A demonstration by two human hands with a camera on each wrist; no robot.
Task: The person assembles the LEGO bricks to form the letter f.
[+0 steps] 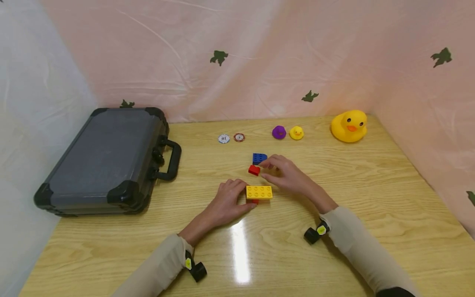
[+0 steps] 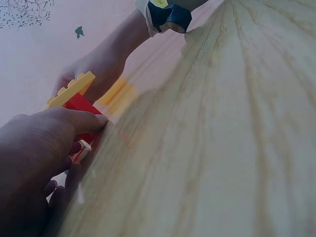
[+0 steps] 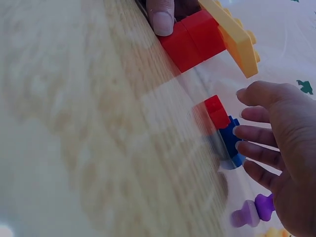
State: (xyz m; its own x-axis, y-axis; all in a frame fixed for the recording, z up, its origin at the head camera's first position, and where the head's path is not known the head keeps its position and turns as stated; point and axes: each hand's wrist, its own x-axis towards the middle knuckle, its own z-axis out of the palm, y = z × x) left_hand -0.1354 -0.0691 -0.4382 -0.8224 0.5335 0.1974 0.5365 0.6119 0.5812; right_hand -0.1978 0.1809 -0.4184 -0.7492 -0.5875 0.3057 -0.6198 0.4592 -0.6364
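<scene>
Meanwhile, your left hand (image 1: 227,201) pinches yellow plate (image 1: 259,192) stacked on red brick (image 3: 197,37), mid-table; your right hand (image 1: 285,173), fingers spread loose, hovers beside small red brick (image 1: 254,170), blue brick (image 1: 259,158) just behind.

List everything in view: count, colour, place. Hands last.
wooden table: 1, light wood grain, bears everything
hard-shell carry case: 1, dark grey with black corners and handle, far left, closed
round poker chips: 2, one white, one red-brown, back centre
small purple rubber duck: 1, back, left of the small yellow one
small yellow rubber duck: 1, back
large yellow rubber duck: 1, back right corner
blue plastic brick: 1, centre, behind the small red one
small red plastic brick: 1, centre
yellow flat studded plate: 1, atop a red brick block
left hand: holds the yellow-and-red stack
right hand: fingers spread near the small red brick, holding nothing
</scene>
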